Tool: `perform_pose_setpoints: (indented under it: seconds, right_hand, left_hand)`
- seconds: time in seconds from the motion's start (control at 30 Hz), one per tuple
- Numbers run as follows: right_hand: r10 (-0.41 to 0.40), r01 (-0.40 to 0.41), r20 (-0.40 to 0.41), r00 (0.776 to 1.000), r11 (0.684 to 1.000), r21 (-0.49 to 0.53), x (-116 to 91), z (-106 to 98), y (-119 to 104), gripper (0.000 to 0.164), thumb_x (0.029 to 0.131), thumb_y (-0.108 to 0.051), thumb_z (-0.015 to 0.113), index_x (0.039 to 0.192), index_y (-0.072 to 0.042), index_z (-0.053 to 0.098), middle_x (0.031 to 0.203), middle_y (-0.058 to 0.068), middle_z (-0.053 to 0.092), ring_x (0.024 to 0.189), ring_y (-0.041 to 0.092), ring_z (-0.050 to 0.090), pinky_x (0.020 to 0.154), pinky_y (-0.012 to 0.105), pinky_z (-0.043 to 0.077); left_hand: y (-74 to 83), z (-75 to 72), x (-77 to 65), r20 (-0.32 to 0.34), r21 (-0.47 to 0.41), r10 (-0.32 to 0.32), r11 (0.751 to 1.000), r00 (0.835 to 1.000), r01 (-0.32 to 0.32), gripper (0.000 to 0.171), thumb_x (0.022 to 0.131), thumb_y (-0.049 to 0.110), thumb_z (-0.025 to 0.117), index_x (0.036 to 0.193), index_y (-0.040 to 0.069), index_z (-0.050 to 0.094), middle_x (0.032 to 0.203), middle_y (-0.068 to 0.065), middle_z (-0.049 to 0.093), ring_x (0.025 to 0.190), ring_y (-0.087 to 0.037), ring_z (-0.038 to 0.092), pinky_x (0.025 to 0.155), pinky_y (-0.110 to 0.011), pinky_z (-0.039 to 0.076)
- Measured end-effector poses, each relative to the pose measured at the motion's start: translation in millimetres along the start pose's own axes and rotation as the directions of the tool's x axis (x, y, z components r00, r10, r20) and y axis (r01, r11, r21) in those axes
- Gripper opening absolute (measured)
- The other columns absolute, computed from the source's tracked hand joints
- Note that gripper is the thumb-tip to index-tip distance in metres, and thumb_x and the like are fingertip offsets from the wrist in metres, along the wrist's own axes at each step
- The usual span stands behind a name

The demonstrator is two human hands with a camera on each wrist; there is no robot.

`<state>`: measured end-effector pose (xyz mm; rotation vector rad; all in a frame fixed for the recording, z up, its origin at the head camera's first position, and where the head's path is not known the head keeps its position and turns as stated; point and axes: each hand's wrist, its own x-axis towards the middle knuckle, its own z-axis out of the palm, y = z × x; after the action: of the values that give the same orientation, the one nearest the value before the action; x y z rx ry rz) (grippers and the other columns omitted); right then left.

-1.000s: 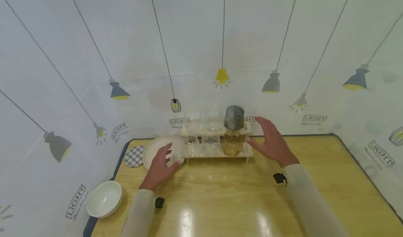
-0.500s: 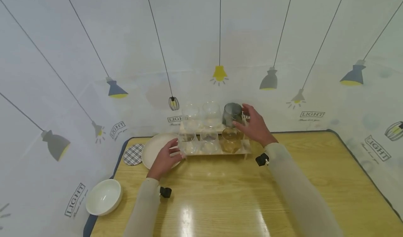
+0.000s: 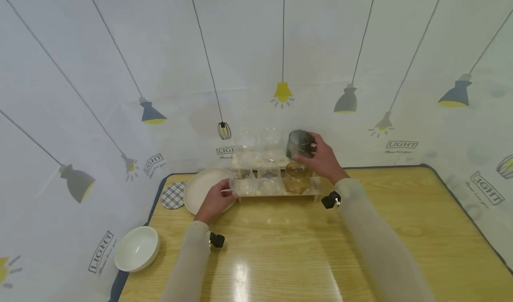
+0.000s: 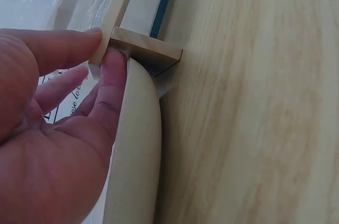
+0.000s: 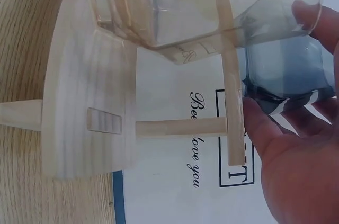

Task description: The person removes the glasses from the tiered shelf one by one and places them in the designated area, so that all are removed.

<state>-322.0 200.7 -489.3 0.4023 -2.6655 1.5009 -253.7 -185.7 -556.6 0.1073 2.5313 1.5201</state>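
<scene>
A two-tier wooden rack stands against the back wall, carrying several glasses. My left hand pinches the left end of its lower shelf; the left wrist view shows the thumb on one face of the wooden board and a finger on the other. On the upper tier at the right, my right hand holds a smoky grey glass, fingers curled round its side. In the right wrist view this glass is beside the upper shelf. An amber glass sits below it, with clear glasses to the left.
A cream plate lies beside the rack's left end, close to my left hand. Left of it is a checked coaster. A white bowl stands near the table's left edge. The printed wall rises directly behind the rack.
My right hand has moved left and closed round the grey glass. My left hand has moved right from over the plate and taken hold of the rack's left end.
</scene>
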Motion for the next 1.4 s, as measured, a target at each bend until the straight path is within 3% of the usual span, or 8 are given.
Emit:
perform_pose_setpoints:
  seconds: [0.27, 0.47, 0.77, 1.0, 1.2, 1.4]
  right_hand:
    - [0.01, -0.01, 0.009, 1.0, 1.0, -0.012, -1, -5, -4, 0.099, 0.092, -0.046, 0.082, 0.167, -0.018, 0.024, 0.163, 0.02, 0.041, 0.143, 0.046, 0.05, 0.113, 0.062, 0.048]
    - [-0.005, 0.005, -0.005, 1.0, 1.0, 0.007, -5, -15, -17, 0.1, 0.091, -0.049, 0.082, 0.167, -0.017, 0.024, 0.162, 0.018, 0.041, 0.139, 0.043, 0.053, 0.109, 0.061, 0.051]
    - [-0.095, 0.095, 0.037, 0.995, 0.995, 0.016, -30, -19, -51, 0.095, 0.094, -0.036, 0.082, 0.167, -0.014, 0.025, 0.161, 0.02, 0.041, 0.14, 0.043, 0.054, 0.108, 0.059, 0.053]
    - [-0.178, 0.177, 0.083, 0.98, 0.984, 0.028, -58, -7, -63, 0.089, 0.092, -0.033, 0.084, 0.164, -0.02, 0.032, 0.155, 0.014, 0.049, 0.133, 0.039, 0.061, 0.101, 0.054, 0.058]
    - [-0.288, 0.279, 0.105, 0.952, 0.956, 0.09, -77, 11, -71, 0.085, 0.087, -0.024, 0.089, 0.158, -0.018, 0.042, 0.146, 0.011, 0.057, 0.123, 0.033, 0.068, 0.095, 0.044, 0.062]
    - [-0.3, 0.289, 0.154, 0.942, 0.953, 0.088, -98, 37, -74, 0.088, 0.083, -0.025, 0.092, 0.156, -0.018, 0.044, 0.142, 0.011, 0.058, 0.119, 0.029, 0.067, 0.092, 0.035, 0.063]
  left_hand:
    - [1.2, -1.8, 5.9, 0.013, 0.027, -0.006, 1.0, 1.0, 0.005, 0.054, 0.102, 0.021, 0.069, 0.154, 0.012, 0.055, 0.151, -0.013, 0.06, 0.138, -0.038, 0.06, 0.119, -0.054, 0.045]
    - [0.7, -2.1, 8.6, 0.02, 0.03, -0.007, 1.0, 1.0, 0.007, 0.054, 0.101, 0.017, 0.068, 0.153, 0.012, 0.056, 0.149, -0.012, 0.062, 0.137, -0.036, 0.061, 0.117, -0.053, 0.047]
    - [2.1, -2.2, 12.2, 0.012, -0.071, -0.036, 0.997, 0.999, 0.036, 0.055, 0.095, 0.01, 0.068, 0.15, 0.008, 0.058, 0.141, -0.013, 0.066, 0.13, -0.032, 0.063, 0.113, -0.049, 0.051]
    - [1.8, -2.7, 13.1, 0.034, -0.055, -0.036, 0.998, 0.999, 0.038, 0.059, 0.096, 0.011, 0.067, 0.154, 0.007, 0.053, 0.145, -0.015, 0.063, 0.135, -0.034, 0.061, 0.113, -0.048, 0.051]
    - [3.0, -5.5, 14.1, 0.047, -0.049, -0.018, 0.999, 0.999, 0.021, 0.06, 0.096, 0.012, 0.066, 0.154, 0.008, 0.053, 0.144, -0.016, 0.064, 0.136, -0.035, 0.06, 0.114, -0.05, 0.05]
    - [-1.6, -6.0, 14.8, 0.063, -0.029, -0.011, 1.0, 0.998, 0.013, 0.06, 0.097, 0.014, 0.066, 0.155, 0.009, 0.052, 0.147, -0.016, 0.063, 0.139, -0.035, 0.057, 0.119, -0.052, 0.045]
